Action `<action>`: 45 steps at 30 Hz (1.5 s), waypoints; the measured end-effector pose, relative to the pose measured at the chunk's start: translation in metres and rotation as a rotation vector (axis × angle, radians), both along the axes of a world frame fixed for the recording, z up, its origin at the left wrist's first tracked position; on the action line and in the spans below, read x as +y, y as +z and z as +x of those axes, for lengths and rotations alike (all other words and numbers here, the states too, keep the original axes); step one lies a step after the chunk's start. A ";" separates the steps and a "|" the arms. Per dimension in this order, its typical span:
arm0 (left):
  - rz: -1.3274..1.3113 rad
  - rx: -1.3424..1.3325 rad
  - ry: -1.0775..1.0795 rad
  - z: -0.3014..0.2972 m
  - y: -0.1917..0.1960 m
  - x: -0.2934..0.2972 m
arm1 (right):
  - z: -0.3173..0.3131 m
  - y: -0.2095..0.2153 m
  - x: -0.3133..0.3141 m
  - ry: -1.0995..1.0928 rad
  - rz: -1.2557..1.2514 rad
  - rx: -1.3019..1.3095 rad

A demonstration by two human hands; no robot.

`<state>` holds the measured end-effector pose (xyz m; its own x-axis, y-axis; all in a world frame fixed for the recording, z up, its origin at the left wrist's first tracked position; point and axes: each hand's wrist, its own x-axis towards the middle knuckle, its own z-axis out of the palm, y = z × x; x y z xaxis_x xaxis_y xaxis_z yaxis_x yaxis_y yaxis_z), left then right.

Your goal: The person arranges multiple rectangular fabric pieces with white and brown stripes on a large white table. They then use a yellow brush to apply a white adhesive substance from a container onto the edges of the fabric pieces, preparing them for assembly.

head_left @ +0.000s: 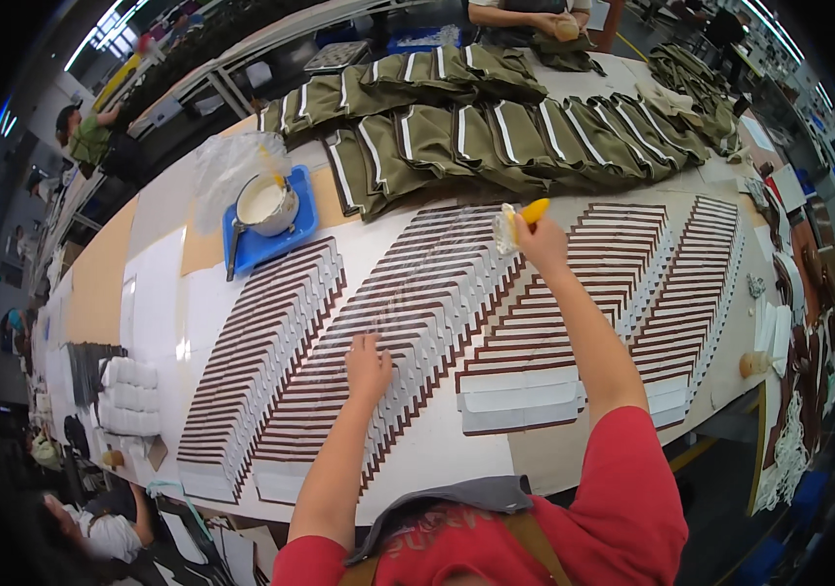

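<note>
My right hand [541,242] grips a brush [519,221] with a yellow handle and pale bristles, held over the far end of the middle row of overlapped brown-and-white strips [427,303]. My left hand [369,366] lies flat, fingers spread, pressing on the near part of that same row. More rows of the same strips lie to the left [261,352] and to the right [623,264], all fanned out in slanted lines on the long white table [159,293].
A white bowl of pale glue [266,203] sits on a blue tray [281,239] at the left rear. Olive-green folded pieces with white stripes [496,132] are stacked across the far side. Another person's hands [559,24] work at the far edge. White stacked pieces [129,396] lie at left.
</note>
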<state>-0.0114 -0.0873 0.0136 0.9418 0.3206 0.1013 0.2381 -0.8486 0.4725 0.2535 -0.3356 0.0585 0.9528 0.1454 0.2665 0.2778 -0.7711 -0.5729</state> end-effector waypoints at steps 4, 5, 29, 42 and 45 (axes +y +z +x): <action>-0.127 -0.001 0.181 -0.114 -0.010 0.019 | -0.020 0.003 -0.036 -0.110 0.752 0.464; -0.123 -0.016 0.242 -0.144 -0.009 0.021 | -0.023 0.014 -0.045 -0.126 0.811 0.576; 0.068 -0.005 0.290 -0.250 -0.005 0.043 | -0.261 0.035 0.168 0.632 0.497 0.444; 0.117 0.138 0.266 -0.225 -0.027 0.083 | -0.257 0.010 0.225 0.566 -0.138 0.005; 0.093 0.177 0.265 -0.224 -0.025 0.085 | -0.297 0.010 0.242 0.642 0.171 0.148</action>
